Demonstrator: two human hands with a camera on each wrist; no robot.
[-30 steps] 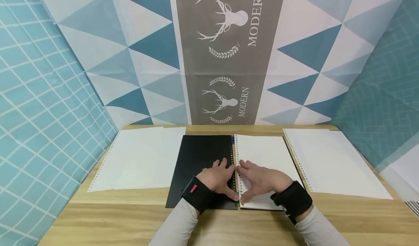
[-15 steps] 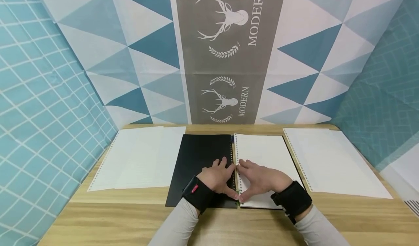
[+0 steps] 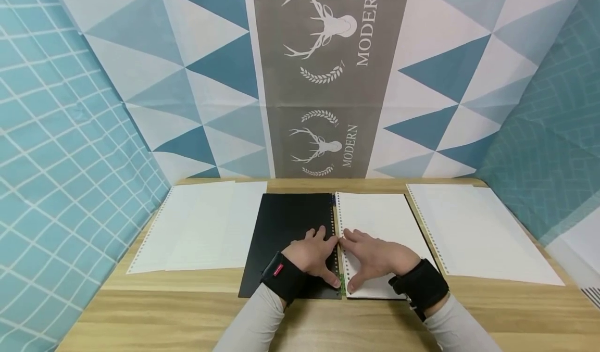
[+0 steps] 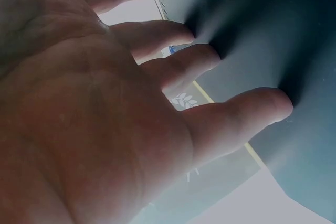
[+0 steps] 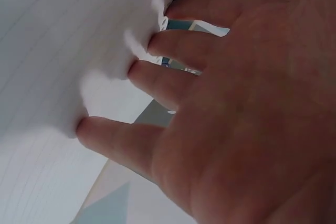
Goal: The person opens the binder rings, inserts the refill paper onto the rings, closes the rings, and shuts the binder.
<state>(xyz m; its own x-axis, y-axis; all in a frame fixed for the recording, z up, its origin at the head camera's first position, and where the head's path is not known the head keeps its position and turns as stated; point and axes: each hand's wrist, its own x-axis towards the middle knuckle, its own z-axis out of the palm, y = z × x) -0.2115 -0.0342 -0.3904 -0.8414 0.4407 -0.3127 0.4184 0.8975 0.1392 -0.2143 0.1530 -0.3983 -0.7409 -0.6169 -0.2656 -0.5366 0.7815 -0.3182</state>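
Note:
A black punched cover (image 3: 290, 216) lies flat at the middle of the table, in the head view. Beside it on the right is a stack of white punched paper (image 3: 379, 211), with a dark edge showing under it. My left hand (image 3: 309, 255) rests its spread fingertips on the cover near the holes. On the paper's punched edge, the spread fingertips of my right hand (image 3: 375, 258) press down. Both wrist views show fingers touching these surfaces. Between the two punched edges runs a narrow gap, where a small green piece (image 3: 342, 284) and a blue piece (image 3: 334, 200) show.
More white punched sheets (image 3: 201, 222) lie overlapping on the left of the wooden table (image 3: 187, 310). Another overlapping set of sheets (image 3: 487, 232) lies on the right. A patterned backdrop (image 3: 323, 91) stands behind the table's far edge.
My right thumb has shifted slightly right, away from my left thumb, so the green piece between them shows more. The cover and papers look unmoved.

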